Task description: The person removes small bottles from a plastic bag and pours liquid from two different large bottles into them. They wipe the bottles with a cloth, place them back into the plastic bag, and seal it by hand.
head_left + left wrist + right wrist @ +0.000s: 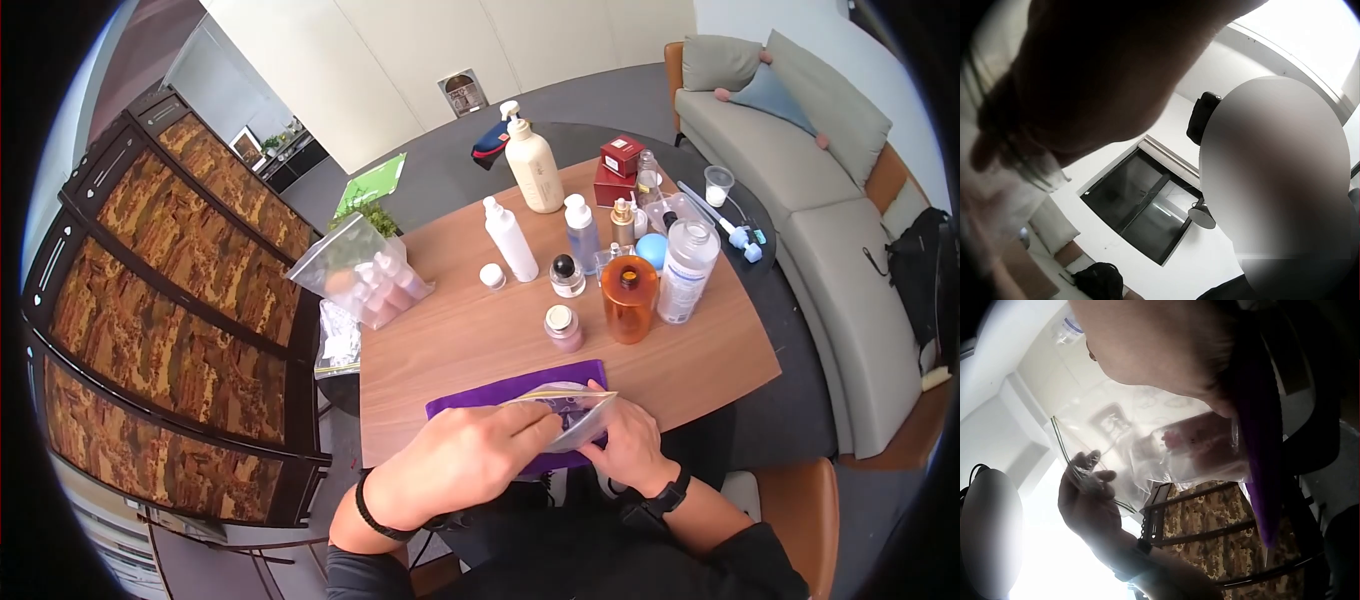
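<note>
While hands pinch zip bag, wooden table, grey sofa

A dark, blurred hand is filling the upper left, from nine to one o'clock, too close to tell how its fingers are lying. A pale translucent film is hanging below it at eight o'clock. A dark window is sitting near centre, and a black bag is lying at six o'clock.

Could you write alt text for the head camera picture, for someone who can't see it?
Two hands, left hand and right hand, hold a clear zip bag over a purple cloth on a wooden table crowded with bottles.
</note>
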Available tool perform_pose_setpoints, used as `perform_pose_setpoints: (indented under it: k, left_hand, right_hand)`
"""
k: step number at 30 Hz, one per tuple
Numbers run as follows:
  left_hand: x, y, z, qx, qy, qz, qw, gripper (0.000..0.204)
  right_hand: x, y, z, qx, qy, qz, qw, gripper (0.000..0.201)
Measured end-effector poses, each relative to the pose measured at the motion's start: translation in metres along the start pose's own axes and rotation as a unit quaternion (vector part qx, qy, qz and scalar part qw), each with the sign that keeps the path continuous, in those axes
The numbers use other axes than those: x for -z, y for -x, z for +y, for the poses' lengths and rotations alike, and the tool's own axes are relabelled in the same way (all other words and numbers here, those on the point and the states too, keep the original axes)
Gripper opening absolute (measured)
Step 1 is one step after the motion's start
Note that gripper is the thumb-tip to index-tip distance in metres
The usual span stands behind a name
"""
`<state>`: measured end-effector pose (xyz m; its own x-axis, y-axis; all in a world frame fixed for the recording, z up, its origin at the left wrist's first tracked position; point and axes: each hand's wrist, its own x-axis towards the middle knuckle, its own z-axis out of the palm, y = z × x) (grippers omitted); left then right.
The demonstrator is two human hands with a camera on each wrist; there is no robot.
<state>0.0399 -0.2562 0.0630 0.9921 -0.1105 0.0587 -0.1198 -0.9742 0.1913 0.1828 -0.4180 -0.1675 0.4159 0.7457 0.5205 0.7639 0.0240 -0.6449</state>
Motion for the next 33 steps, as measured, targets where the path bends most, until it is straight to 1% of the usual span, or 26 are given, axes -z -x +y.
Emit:
perform_pose_setpoints:
  k: [1,3,4,6,7,9,10,13,15,16,18,21,25,27,28,30,31,32,33]
  left_hand:
    - [-0.004,-0.003,-0.003,-0.003,0.001,0.000,1.000,0.042]
    - [-0.012,-0.007,-0.008,0.008,0.018,-0.057,0.998,0.036]
    - [-0.018,-0.010,-0.009,0.007,0.018,-0.056,0.998,0.036]
    - [-0.028,-0.017,-0.007,0.025,-0.064,-0.102,0.992,0.024]
    - [-0.030,-0.018,-0.007,0.025,-0.065,-0.102,0.992,0.024]
    - [-0.033,-0.021,-0.007,0.022,-0.088,-0.139,0.986,0.020]
    - [-0.035,-0.022,-0.006,0.022,-0.088,-0.139,0.986,0.020]
    - [-0.043,-0.020,-0.007,0.022,-0.080,-0.116,0.990,0.018]
    - [-0.047,-0.019,-0.011,-0.044,-0.069,-0.048,0.995,0.021]
    - [-0.052,-0.018,-0.014,-0.043,-0.069,-0.047,0.996,0.021]
    - [-0.064,-0.016,-0.020,-0.083,-0.067,-0.008,0.994,0.021]
    - [-0.071,-0.013,-0.027,-0.103,-0.050,0.018,0.993,0.022]
    - [-0.065,-0.015,-0.020,-0.087,-0.045,0.046,0.994,0.023]
    - [-0.063,-0.014,-0.017,-0.054,-0.045,-0.009,0.997,0.034]
    - [-0.059,-0.013,-0.016,-0.053,-0.045,-0.007,0.998,0.034]
    - [-0.039,-0.007,-0.015,-0.008,-0.026,-0.107,0.994,0.023]
    - [-0.026,-0.002,-0.013,-0.009,-0.025,-0.108,0.994,0.023]
    - [-0.010,0.004,-0.012,-0.009,0.035,-0.009,0.999,0.022]
    - [0.005,0.009,-0.014,-0.009,0.093,0.089,0.992,0.022]
  right_hand:
    - [0.000,0.001,0.000,0.003,0.000,0.002,1.000,0.101]
    - [0.002,0.000,-0.004,-0.006,0.004,-0.001,1.000,0.102]
    - [0.004,-0.001,-0.005,-0.013,0.005,-0.005,1.000,0.103]
    - [0.004,0.000,-0.004,-0.015,0.006,-0.011,1.000,0.104]
    - [0.004,0.000,-0.004,-0.018,0.005,-0.018,1.000,0.104]
    - [0.004,0.000,-0.004,-0.016,0.009,-0.020,1.000,0.104]
    - [0.004,0.000,-0.004,-0.015,0.014,-0.023,1.000,0.103]
    - [0.003,0.000,-0.004,-0.017,0.011,-0.020,1.000,0.100]
    - [0.001,0.000,-0.003,-0.014,0.007,-0.015,1.000,0.099]
    - [0.001,0.001,-0.002,-0.013,0.003,-0.009,1.000,0.097]
    - [0.001,0.001,-0.003,-0.017,0.007,-0.014,1.000,0.096]
    - [0.001,0.002,-0.003,-0.021,0.017,-0.021,0.999,0.093]
    - [0.004,-0.002,-0.006,-0.018,0.009,-0.022,1.000,0.090]
    - [0.005,-0.003,-0.007,-0.015,0.013,-0.025,0.999,0.089]
    - [0.005,-0.003,-0.008,-0.017,0.017,-0.024,0.999,0.088]
    - [0.004,-0.002,-0.007,-0.016,0.020,-0.020,0.999,0.087]
    - [0.004,-0.001,-0.006,-0.016,0.024,-0.015,0.999,0.086]
    - [0.002,0.000,-0.004,-0.018,0.024,-0.015,0.999,0.086]
    - [0.000,0.000,-0.002,-0.007,0.020,-0.006,1.000,0.085]
